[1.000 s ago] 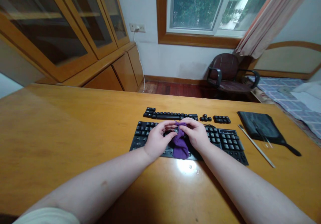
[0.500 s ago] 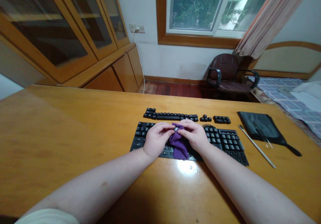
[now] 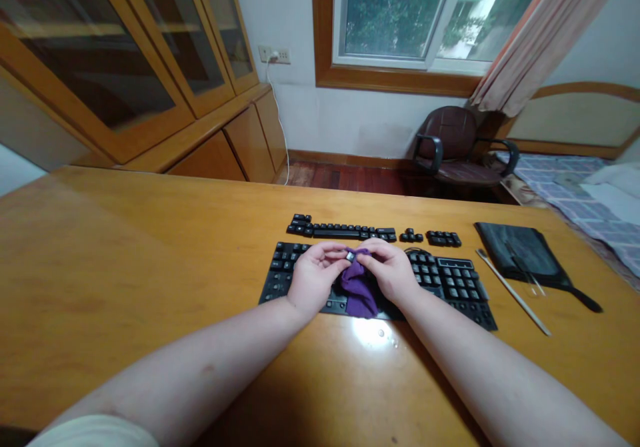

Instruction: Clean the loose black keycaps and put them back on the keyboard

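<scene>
Over a black keyboard (image 3: 457,285) that has part of its keys off, both hands meet around a small keycap (image 3: 351,256). My left hand (image 3: 315,275) is closed, pinching the keycap between thumb and fingers. Pressed against the keycap's right side is a purple cloth (image 3: 359,290), which my right hand (image 3: 389,270) grips between thumb and fingertips. The cloth's lower end hangs down onto the keyboard's front rows. Part of the keyboard's middle is hidden under the hands and cloth.
Loose black keycaps (image 3: 340,232) lie in rows behind the keyboard. To its right are a thin pale stick-like brush (image 3: 515,293) and a dark pouch (image 3: 530,250) with wire prongs on it. The wooden desk (image 3: 150,253) holds everything; beyond it stands a chair (image 3: 450,143).
The keycap shows a little more between the fingers, and the cloth has shifted slightly at its top. Both hands stay in nearly the same place.
</scene>
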The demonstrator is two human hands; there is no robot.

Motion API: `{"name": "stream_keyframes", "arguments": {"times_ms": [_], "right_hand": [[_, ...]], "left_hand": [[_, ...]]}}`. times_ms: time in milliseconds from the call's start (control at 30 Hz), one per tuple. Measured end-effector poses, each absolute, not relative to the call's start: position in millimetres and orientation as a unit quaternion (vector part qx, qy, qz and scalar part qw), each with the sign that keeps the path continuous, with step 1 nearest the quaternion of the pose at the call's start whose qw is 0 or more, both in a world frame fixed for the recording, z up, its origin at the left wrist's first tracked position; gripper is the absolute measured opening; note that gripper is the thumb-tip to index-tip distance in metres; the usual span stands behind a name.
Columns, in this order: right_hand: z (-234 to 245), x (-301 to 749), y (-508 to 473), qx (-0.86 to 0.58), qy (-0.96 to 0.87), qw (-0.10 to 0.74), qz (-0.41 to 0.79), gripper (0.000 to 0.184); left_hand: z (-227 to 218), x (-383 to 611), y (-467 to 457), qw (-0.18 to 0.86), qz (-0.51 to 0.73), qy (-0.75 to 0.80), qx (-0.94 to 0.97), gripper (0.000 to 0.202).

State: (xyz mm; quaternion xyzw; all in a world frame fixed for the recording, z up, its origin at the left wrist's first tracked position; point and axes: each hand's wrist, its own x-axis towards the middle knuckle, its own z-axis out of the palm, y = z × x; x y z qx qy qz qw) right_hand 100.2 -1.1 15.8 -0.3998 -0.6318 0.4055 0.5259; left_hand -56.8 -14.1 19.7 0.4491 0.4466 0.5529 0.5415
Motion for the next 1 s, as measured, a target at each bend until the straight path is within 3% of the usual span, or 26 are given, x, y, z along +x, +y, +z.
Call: {"name": "stream_keyframes", "arguments": {"times_ms": [100,267,600,1000], "right_hand": [[15.6,99.6,-2.0,-0.395,-0.65,0.509,0.402,0.015],[15.3,100.8,-1.0,-0.391,-0.646,0.522,0.396,0.007],[18.6,101.1,-1.4,-0.392,-0.641,0.514,0.414,0.014],[13.8,99.3,-1.3,-0.37,-0.638,0.513,0.44,0.015]], "left_hand": [[21.0,-57.6,-14.0,0.54,0.544,0.448,0.459,0.022],[24.3,-58.2,-14.0,0.535,0.539,0.456,0.464,0.023],[26.0,-61.0,-10.8,0.534,0.531,0.443,0.487,0.029],[17.3,-66.8,-18.7,0.398,0.492,0.457,0.625,0.024]]}}
